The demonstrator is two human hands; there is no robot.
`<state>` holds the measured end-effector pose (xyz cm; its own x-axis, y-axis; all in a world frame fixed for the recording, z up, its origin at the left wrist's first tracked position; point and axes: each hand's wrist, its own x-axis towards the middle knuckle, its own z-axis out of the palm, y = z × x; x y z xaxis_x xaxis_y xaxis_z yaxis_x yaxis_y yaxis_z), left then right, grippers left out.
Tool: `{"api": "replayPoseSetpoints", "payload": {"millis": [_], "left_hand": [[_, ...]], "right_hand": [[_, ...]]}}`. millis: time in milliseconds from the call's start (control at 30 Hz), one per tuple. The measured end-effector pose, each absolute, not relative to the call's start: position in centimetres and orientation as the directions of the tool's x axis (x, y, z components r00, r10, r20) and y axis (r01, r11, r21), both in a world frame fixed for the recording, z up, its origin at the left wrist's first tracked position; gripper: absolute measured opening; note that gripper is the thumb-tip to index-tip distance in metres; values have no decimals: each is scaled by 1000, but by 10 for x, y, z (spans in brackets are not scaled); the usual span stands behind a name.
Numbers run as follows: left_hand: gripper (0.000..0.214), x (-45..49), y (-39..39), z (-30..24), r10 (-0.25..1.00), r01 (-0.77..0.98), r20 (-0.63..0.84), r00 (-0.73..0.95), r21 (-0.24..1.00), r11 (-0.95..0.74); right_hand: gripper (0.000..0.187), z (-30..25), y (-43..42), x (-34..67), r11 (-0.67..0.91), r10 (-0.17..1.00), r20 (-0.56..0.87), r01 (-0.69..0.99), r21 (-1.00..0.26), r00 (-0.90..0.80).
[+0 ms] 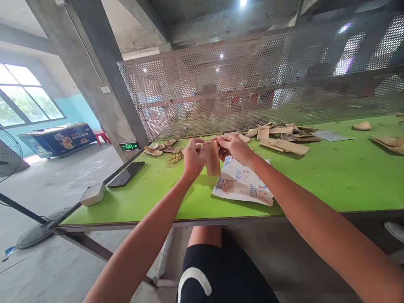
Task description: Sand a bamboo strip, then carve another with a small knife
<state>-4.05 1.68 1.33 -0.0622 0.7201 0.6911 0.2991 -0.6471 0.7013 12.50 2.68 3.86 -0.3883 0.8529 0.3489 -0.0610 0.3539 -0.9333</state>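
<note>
Both my hands hold a tan, flat rectangular piece (212, 159) upright above the green table (331, 176). My left hand (192, 159) grips its left edge with fingers curled. My right hand (234, 148) pinches its top right corner. Just under my right hand lies a printed white sheet of abrasive paper (241, 183). Several similar tan pieces (280, 136) lie scattered farther back, along the mesh screen.
A perforated metal screen (252, 80) walls off the table's far side; blurred people sit behind it. A dark phone (126, 174) and a small white box (92, 194) lie at the table's left end. A fan (9, 160) and chest freezer (58, 139) stand left.
</note>
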Motion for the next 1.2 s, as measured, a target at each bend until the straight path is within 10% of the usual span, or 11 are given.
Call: {"api": "replayPoseSetpoints", "payload": {"millis": [267,767,1200], "left_hand": [[15,-42,17,13,742,248,664,-94,738,-628],[79,-35,17,14,824,-178,522,221,852,-492],[47,-34,17,12,833,-52,531,154,846,-530]], "right_hand": [[21,37,28,126,437,860,379,108,-893,-343],[23,31,37,128,573,779,626,357,-738,44],[29,34,36,129,563,826,549,182,-806,-125]]}}
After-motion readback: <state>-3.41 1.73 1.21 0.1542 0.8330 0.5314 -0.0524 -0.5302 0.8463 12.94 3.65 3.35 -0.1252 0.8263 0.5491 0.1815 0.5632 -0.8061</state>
